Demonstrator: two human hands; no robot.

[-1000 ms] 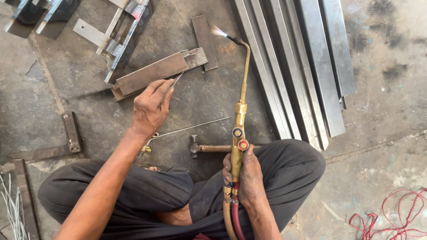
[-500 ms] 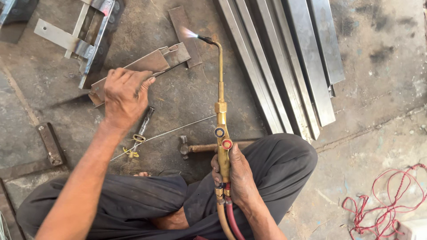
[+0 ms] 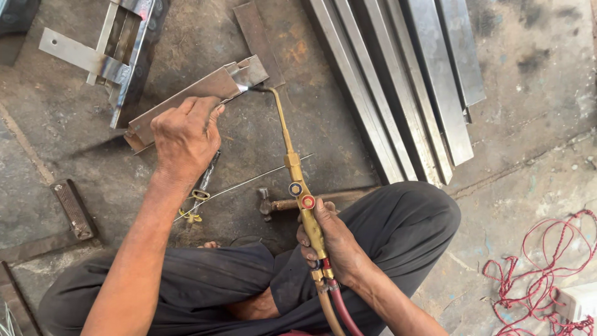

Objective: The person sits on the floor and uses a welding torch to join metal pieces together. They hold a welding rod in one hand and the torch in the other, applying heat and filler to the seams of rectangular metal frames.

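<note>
I sit cross-legged on a stained concrete floor. My right hand (image 3: 333, 242) grips the brass handle of a gas torch (image 3: 298, 180), whose bent nozzle ends in a small flame touching the end of a folded steel bracket (image 3: 205, 93). My left hand (image 3: 185, 137) rests on that bracket, fingers pressed on its edge, holding it down. A thin filler rod (image 3: 249, 183) lies on the floor between my hands. Two hoses, red and tan (image 3: 333, 308), run from the torch's base.
Several long steel angle bars (image 3: 398, 81) lie to the upper right. A hammer (image 3: 273, 204) lies by my knee, a metal frame (image 3: 115, 50) at upper left, a rusty flat bar (image 3: 73, 208) at left, and tangled red wire (image 3: 547, 261) at lower right.
My left hand let go of the thin rod and settled onto the bracket. The torch tip swung down and left from free air to the bracket's end.
</note>
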